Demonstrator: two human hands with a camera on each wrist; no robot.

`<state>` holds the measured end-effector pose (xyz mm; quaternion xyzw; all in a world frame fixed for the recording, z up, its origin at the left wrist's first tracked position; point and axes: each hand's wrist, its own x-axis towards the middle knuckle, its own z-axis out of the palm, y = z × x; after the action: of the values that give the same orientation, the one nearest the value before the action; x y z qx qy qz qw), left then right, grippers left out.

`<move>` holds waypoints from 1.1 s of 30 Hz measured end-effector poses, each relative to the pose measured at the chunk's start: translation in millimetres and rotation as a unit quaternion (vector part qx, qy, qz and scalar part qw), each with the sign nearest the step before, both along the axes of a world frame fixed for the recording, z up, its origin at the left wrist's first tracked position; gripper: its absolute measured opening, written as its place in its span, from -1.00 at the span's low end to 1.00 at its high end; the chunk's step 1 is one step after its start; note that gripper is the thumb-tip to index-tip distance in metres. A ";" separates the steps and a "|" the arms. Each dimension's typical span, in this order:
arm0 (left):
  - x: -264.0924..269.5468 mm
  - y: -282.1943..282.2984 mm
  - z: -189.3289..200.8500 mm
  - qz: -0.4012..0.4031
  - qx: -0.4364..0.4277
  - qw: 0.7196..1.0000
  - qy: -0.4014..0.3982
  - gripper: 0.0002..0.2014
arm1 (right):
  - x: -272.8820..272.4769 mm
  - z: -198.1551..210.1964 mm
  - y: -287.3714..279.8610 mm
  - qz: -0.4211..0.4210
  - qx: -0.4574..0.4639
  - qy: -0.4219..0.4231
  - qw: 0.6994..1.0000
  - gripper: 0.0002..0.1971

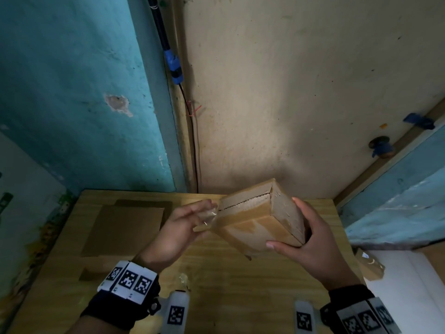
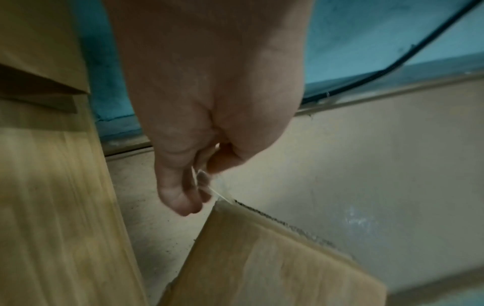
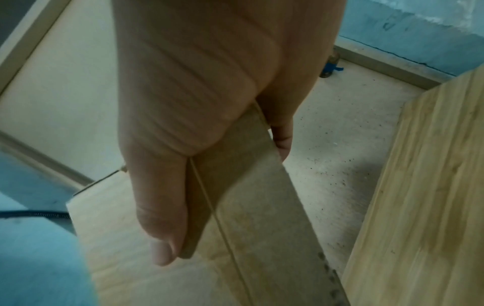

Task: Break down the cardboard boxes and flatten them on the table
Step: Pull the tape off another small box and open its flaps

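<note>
Above the wooden tabletop [image 1: 240, 273], near its far edge, I hold a closed cardboard box [image 1: 252, 220] tilted in the air. My right hand [image 1: 310, 239] grips its end, thumb curled along the near corner; the other fingers wrap behind the box and are hidden in the head view, and the right wrist view shows just one fingertip past the far edge. My left hand [image 1: 183, 227] pinches a strip of clear tape [image 1: 212, 216] at the box's left end, with the fingers [image 2: 180, 198] pressed together round it. How far the tape is lifted from the seam I cannot tell, since the left wrist view is blurred. The flap seam on the upper face gapes as a dark slit; what is inside stays hidden.

Left of my hands a flattened box [image 1: 125, 227] lies on the tabletop, partly covered by my left wrist. A crumpled bit of clear film [image 1: 183, 279] lies near the front edge. At the right, off the tabletop, a small brown packet [image 1: 369, 266] shows a pale label too small to read. Both wristbands [image 1: 127, 280] carry square black-and-white code tags, no readable words.

Walls close in the tabletop at the back and left; open wood lies below the box and toward me
</note>
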<state>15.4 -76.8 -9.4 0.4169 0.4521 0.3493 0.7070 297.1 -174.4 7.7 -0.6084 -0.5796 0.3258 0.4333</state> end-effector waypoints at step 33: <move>-1.6 11.1 -22.7 -0.050 0.025 0.998 0.023 -0.66 | -28.8 -13.4 -6.3 -0.038 -0.039 -0.155 0.986 0.16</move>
<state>13.8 -65.7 -32.1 0.4644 0.4384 0.3150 0.7020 268.3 -180.7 -5.7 -0.6893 -0.6036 0.2328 0.3261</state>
